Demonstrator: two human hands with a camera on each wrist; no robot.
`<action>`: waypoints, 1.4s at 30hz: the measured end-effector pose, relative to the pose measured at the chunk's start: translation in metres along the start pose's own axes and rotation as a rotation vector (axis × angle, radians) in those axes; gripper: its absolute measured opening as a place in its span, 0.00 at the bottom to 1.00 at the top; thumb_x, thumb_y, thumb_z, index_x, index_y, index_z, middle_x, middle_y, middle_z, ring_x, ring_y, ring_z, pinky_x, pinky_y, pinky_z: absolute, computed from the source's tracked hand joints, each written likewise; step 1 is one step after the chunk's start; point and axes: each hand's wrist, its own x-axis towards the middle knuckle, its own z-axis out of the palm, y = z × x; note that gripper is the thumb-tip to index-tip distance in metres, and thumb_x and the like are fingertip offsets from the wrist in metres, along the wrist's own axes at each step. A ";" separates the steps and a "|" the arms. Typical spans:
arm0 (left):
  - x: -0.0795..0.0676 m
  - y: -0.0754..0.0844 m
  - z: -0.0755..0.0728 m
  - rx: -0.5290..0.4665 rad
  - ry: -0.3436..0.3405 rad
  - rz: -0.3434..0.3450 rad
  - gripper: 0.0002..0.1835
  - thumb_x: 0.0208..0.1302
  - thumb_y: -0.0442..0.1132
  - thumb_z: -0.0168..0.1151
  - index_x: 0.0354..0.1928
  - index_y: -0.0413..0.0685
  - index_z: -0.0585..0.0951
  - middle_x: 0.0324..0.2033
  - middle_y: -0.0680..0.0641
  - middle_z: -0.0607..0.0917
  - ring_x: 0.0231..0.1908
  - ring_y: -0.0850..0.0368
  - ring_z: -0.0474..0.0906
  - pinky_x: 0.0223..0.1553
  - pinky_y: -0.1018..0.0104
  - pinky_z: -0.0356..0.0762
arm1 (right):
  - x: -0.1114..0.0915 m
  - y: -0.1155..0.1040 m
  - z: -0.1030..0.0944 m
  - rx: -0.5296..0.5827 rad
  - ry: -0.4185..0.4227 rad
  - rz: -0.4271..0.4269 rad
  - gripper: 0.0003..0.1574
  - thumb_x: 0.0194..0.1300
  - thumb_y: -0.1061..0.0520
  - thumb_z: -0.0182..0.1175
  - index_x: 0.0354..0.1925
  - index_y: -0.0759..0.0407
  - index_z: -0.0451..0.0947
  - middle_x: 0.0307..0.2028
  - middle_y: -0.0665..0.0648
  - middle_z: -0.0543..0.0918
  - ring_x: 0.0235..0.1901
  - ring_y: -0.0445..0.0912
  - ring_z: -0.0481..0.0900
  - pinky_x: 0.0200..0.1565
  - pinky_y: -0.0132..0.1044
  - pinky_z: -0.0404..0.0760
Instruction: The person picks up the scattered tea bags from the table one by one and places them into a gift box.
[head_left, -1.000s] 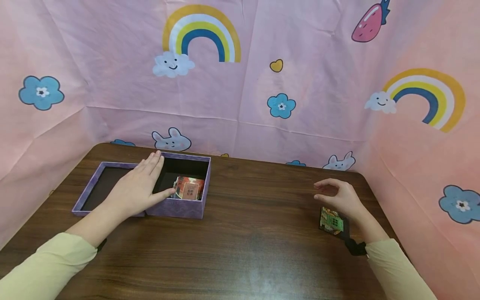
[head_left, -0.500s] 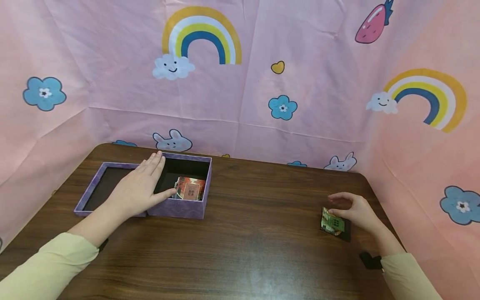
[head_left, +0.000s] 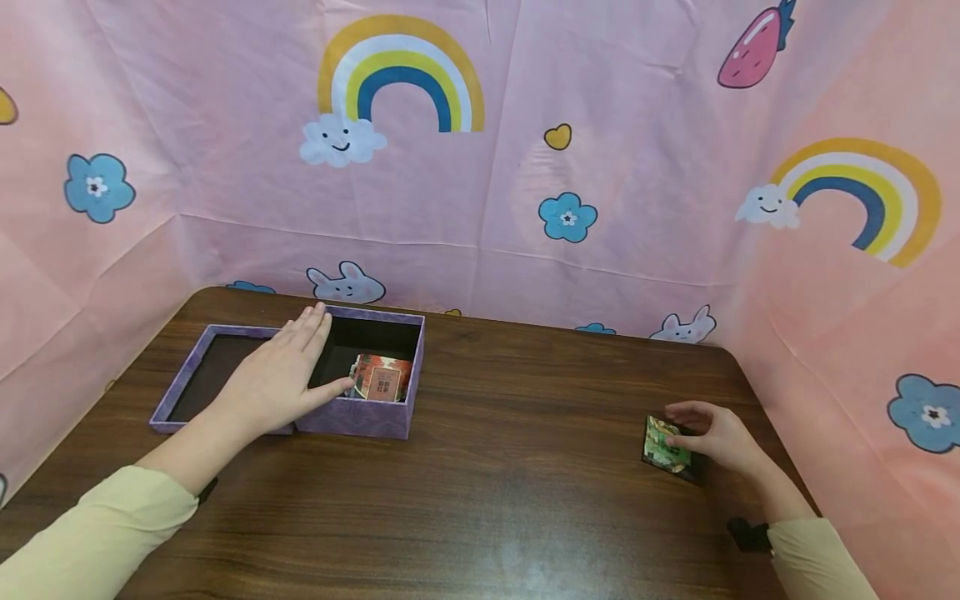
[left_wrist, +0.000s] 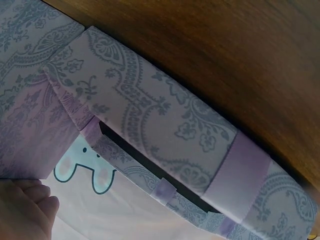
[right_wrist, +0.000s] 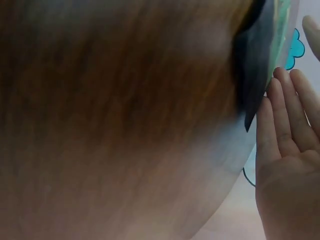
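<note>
A small square packet with a green printed front and a black underside or backing lies on the right of the table in the head view. My right hand is at its far right edge, thumb over the printed front and fingers beyond it. The right wrist view shows those fingers nearly straight beside the packet's edge. My left hand lies flat across the wall of an open purple box, thumb stretched over the front rim. Inside the box is an orange-red printed packet.
Left of the box, the purple lid lies with its dark inside up, partly hidden by my left hand and forearm. Brown wooden table spans the room between box and green packet. Pink printed cloth encloses the back and sides.
My right hand has come down and toward me onto the green packet, its thumb now over the front. The left hand, box and orange-red packet keep their places.
</note>
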 end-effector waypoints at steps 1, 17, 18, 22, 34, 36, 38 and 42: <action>0.000 0.000 0.000 0.001 0.000 0.001 0.58 0.73 0.71 0.57 0.81 0.26 0.54 0.82 0.27 0.55 0.81 0.30 0.54 0.82 0.38 0.58 | 0.000 0.000 0.000 -0.007 -0.005 -0.003 0.32 0.63 0.57 0.78 0.61 0.70 0.82 0.55 0.70 0.88 0.52 0.50 0.89 0.46 0.27 0.86; -0.004 0.002 0.002 -0.004 0.014 -0.005 0.58 0.73 0.70 0.57 0.81 0.26 0.55 0.81 0.26 0.55 0.81 0.29 0.54 0.82 0.38 0.58 | -0.005 0.010 0.012 -0.001 -0.038 -0.145 0.45 0.53 0.60 0.83 0.65 0.72 0.75 0.61 0.71 0.80 0.54 0.29 0.74 0.56 0.19 0.76; -0.004 0.002 0.002 -0.004 0.019 -0.007 0.57 0.73 0.70 0.57 0.81 0.26 0.55 0.81 0.27 0.55 0.82 0.30 0.54 0.82 0.38 0.58 | -0.005 0.011 0.013 -0.012 -0.034 -0.148 0.46 0.53 0.60 0.84 0.65 0.72 0.75 0.61 0.71 0.80 0.54 0.30 0.75 0.56 0.19 0.76; -0.005 0.002 0.004 -0.004 0.030 -0.008 0.57 0.72 0.69 0.58 0.81 0.26 0.55 0.82 0.27 0.56 0.82 0.31 0.54 0.81 0.38 0.59 | -0.005 0.011 0.016 -0.062 -0.022 -0.140 0.45 0.53 0.58 0.84 0.64 0.69 0.77 0.61 0.68 0.80 0.55 0.40 0.78 0.56 0.20 0.78; -0.006 0.002 0.004 0.007 0.015 -0.002 0.57 0.74 0.71 0.55 0.81 0.26 0.54 0.82 0.27 0.53 0.82 0.30 0.53 0.81 0.37 0.58 | -0.006 0.003 0.019 -0.119 -0.014 -0.081 0.39 0.53 0.56 0.84 0.61 0.67 0.81 0.55 0.65 0.83 0.52 0.56 0.82 0.52 0.33 0.84; -0.005 0.001 0.004 0.006 0.018 -0.001 0.57 0.74 0.71 0.55 0.81 0.26 0.54 0.82 0.27 0.53 0.82 0.30 0.54 0.81 0.37 0.58 | -0.006 0.000 0.019 -0.119 -0.013 -0.061 0.39 0.53 0.57 0.84 0.59 0.68 0.82 0.54 0.65 0.83 0.51 0.55 0.82 0.49 0.33 0.84; -0.006 0.001 0.005 0.005 0.022 -0.001 0.57 0.74 0.71 0.55 0.81 0.26 0.54 0.82 0.27 0.53 0.82 0.30 0.54 0.81 0.37 0.58 | -0.005 -0.002 0.019 -0.120 -0.015 -0.049 0.38 0.53 0.58 0.84 0.58 0.69 0.81 0.52 0.65 0.83 0.49 0.54 0.81 0.47 0.33 0.82; -0.007 0.002 0.004 0.003 0.020 -0.006 0.57 0.74 0.70 0.55 0.81 0.27 0.54 0.82 0.28 0.53 0.82 0.31 0.53 0.82 0.38 0.57 | -0.002 -0.006 0.018 -0.116 -0.021 -0.022 0.38 0.53 0.58 0.84 0.57 0.70 0.79 0.50 0.66 0.84 0.49 0.56 0.82 0.45 0.37 0.82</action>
